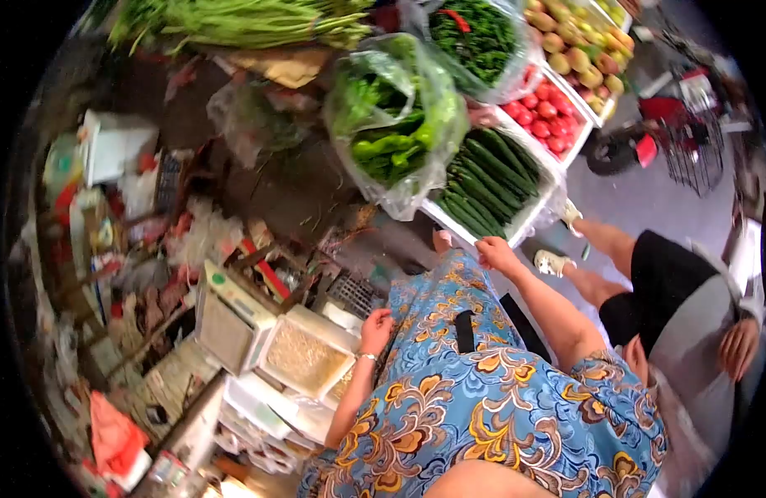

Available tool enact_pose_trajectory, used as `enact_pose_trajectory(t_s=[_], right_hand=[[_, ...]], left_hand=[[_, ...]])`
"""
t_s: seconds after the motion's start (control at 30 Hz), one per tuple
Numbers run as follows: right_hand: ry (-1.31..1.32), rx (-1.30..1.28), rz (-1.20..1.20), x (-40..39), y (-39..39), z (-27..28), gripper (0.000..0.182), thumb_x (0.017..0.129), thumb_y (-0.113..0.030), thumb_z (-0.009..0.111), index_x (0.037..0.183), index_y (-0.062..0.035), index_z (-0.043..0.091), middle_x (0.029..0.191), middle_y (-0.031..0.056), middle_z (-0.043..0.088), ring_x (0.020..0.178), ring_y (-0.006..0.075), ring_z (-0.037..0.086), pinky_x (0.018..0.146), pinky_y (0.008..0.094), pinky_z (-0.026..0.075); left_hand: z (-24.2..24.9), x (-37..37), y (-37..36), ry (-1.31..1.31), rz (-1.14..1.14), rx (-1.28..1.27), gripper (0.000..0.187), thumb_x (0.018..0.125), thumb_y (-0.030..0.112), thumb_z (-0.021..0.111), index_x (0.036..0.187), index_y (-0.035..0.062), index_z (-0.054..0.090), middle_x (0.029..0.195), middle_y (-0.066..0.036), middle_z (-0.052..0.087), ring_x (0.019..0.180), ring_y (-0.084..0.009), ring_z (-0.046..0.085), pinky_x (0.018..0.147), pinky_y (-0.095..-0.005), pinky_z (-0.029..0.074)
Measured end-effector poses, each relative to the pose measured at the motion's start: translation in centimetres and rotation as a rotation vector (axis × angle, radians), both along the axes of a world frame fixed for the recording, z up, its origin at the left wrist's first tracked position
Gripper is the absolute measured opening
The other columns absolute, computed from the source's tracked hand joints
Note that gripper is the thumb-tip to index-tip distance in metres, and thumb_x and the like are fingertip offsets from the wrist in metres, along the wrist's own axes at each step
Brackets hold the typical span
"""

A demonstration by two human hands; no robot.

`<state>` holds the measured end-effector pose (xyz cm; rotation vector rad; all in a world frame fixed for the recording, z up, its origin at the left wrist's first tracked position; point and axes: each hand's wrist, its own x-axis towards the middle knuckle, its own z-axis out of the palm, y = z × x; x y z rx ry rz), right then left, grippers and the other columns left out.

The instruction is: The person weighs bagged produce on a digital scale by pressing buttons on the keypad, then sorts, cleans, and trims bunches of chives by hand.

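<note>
My right hand [496,252] reaches forward and rests at the near rim of a white foam crate [528,217] full of dark green cucumbers [485,178]; nothing shows in it. My left hand [376,329], a bracelet on its wrist, hangs beside my blue patterned dress [482,398], fingers curled downward. It is next to a white foam box of pale grain [304,357]. Whether the left hand holds anything is unclear.
A clear bag of green peppers [395,124] stands beside the cucumbers, with crates of tomatoes [547,112], small chillies [474,37] and fruit [582,46] behind. A scale [229,319] and clutter lie left. Another person in black shorts [661,286] stands right.
</note>
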<state>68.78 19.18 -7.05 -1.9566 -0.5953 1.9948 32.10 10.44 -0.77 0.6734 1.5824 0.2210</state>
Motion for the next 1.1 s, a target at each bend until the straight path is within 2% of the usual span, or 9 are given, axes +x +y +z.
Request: enact_pose_trajectory(t_s=[0.13, 0.2, 0.27, 0.5, 0.57, 0.63, 0.73, 0.83, 1.1], right_hand=[[-0.066, 0.001, -0.021, -1.5, -0.3, 2.2, 0.029, 0.088, -0.024, 0.058, 0.071, -0.0007, 0.055, 0.063, 0.0067, 0.059, 0.054, 0.0152, 0.058, 0.047, 0.0282, 0.044], [-0.061, 0.077, 0.119, -0.9, -0.5, 1.0, 0.028, 0.084, -0.023, 0.064, 0.103, -0.0048, 0.055, 0.074, 0.0042, 0.062, 0.061, 0.012, 0.059, 0.05, 0.0262, 0.045], [-0.056, 0.07, 0.225, -0.9, 0.0, 0.7, 0.056, 0.079, -0.016, 0.069, 0.129, -0.0115, 0.042, 0.082, 0.0022, 0.061, 0.07, 0.0111, 0.059, 0.055, 0.0271, 0.045], [-0.053, 0.056, 0.291, -10.0, 2.3, 4.3, 0.032, 0.081, -0.014, 0.065, 0.11, -0.0025, 0.059, 0.076, 0.0063, 0.063, 0.068, 0.0138, 0.059, 0.059, 0.0289, 0.047], [-0.095, 0.254, 0.406, -13.0, 3.3, 4.8, 0.027, 0.084, -0.014, 0.062, 0.107, -0.0011, 0.06, 0.078, 0.0058, 0.063, 0.068, 0.0134, 0.059, 0.062, 0.0277, 0.047], [-0.012, 0.283, 0.443, -17.0, 7.4, 10.0, 0.026, 0.084, -0.011, 0.061, 0.108, 0.0, 0.06, 0.09, 0.0102, 0.066, 0.075, 0.016, 0.062, 0.068, 0.0307, 0.05], [-0.111, 0.419, 0.566, -22.1, 12.8, 13.4, 0.028, 0.084, -0.011, 0.061, 0.11, -0.0003, 0.06, 0.097, 0.014, 0.066, 0.087, 0.0207, 0.064, 0.076, 0.0333, 0.05], [-0.209, 0.66, 0.705, -27.4, 18.5, 16.3, 0.03, 0.082, -0.014, 0.06, 0.109, -0.0022, 0.06, 0.1, 0.0191, 0.063, 0.094, 0.0358, 0.061, 0.083, 0.0379, 0.049], [-0.691, 1.461, 0.813, -34.4, 35.0, 23.6, 0.043, 0.076, -0.006, 0.065, 0.118, -0.0088, 0.054, 0.117, 0.0159, 0.053, 0.109, 0.0355, 0.05, 0.092, 0.0417, 0.042]], left_hand=[[-0.1, -2.9, -0.2, 0.092, -0.047, 0.081, 0.02, 0.084, 0.011, 0.059, 0.102, 0.0041, 0.062, 0.08, -0.004, 0.065, 0.069, -0.0105, 0.06, 0.064, -0.0246, 0.049], [-0.2, -3.2, 0.0, 0.101, -0.022, 0.072, 0.02, 0.084, 0.011, 0.06, 0.102, 0.0042, 0.063, 0.079, -0.004, 0.065, 0.069, -0.0107, 0.06, 0.064, -0.0253, 0.049], [0.4, -3.2, 0.6, 0.102, 0.009, 0.062, 0.02, 0.083, 0.011, 0.06, 0.101, 0.0043, 0.063, 0.078, -0.004, 0.065, 0.069, -0.0109, 0.06, 0.065, -0.0261, 0.049], [2.2, -12.2, 2.3, 0.209, 0.118, 0.238, 0.021, 0.083, 0.011, 0.061, 0.103, 0.0055, 0.063, 0.083, -0.006, 0.065, 0.069, -0.0137, 0.06, 0.065, -0.0275, 0.049], [7.3, -15.7, 7.1, 0.401, 0.021, 0.245, 0.039, 0.083, 0.007, 0.062, 0.121, 0.0081, 0.057, 0.105, -0.007, 0.06, 0.095, -0.0193, 0.058, 0.081, -0.0311, 0.05], [6.8, -20.6, 8.9, 0.626, 0.033, 0.638, 0.048, 0.078, 0.003, 0.063, 0.124, 0.0086, 0.053, 0.119, -0.013, 0.055, 0.113, -0.0261, 0.051, 0.097, -0.0371, 0.042], [8.6, -28.2, 12.4, 0.959, 0.04, 0.761, 0.056, 0.073, 0.004, 0.066, 0.127, 0.0068, 0.051, 0.123, -0.018, 0.054, 0.112, -0.035, 0.051, 0.099, -0.0445, 0.038], [9.3, -35.7, 13.1, 1.083, 0.127, 0.587, 0.052, 0.074, 0.005, 0.064, 0.124, 0.0013, 0.049, 0.122, -0.021, 0.053, 0.113, -0.0387, 0.049, 0.097, -0.0447, 0.039], [7.3, -42.0, 13.0, 1.045, -0.037, 0.3, 0.057, 0.073, 0.004, 0.055, 0.128, -0.0029, 0.044, 0.131, -0.032, 0.042, 0.129, -0.0433, 0.033, 0.107, -0.0431, 0.032]])
